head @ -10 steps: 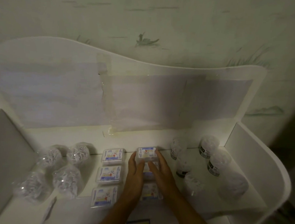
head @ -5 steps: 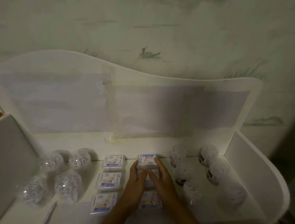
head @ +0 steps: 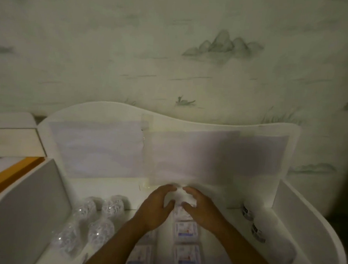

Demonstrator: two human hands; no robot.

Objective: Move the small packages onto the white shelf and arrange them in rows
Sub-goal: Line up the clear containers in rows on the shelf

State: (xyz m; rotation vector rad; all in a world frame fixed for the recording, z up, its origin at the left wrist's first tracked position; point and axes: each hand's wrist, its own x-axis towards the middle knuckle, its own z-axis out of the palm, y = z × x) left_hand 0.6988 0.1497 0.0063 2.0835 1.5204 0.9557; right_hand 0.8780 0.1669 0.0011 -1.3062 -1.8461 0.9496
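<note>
The frame was dim, with a greenish cast. Motion blur softened everything, worst around the hands. The right edge fell into dark vignette. Straight lines bowed near the borders. Light perhaps came from upper left.

left hand: bare, no glove, ring or watch | right hand: bare | forearms: uncovered, no sleeves in view | fingers: unadorned

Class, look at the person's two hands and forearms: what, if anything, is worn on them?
Nothing that shows. The left hand and right hand are bare, with no gloves, rings or watch visible, and both forearms are uncovered, with no sleeves in view.
</note>
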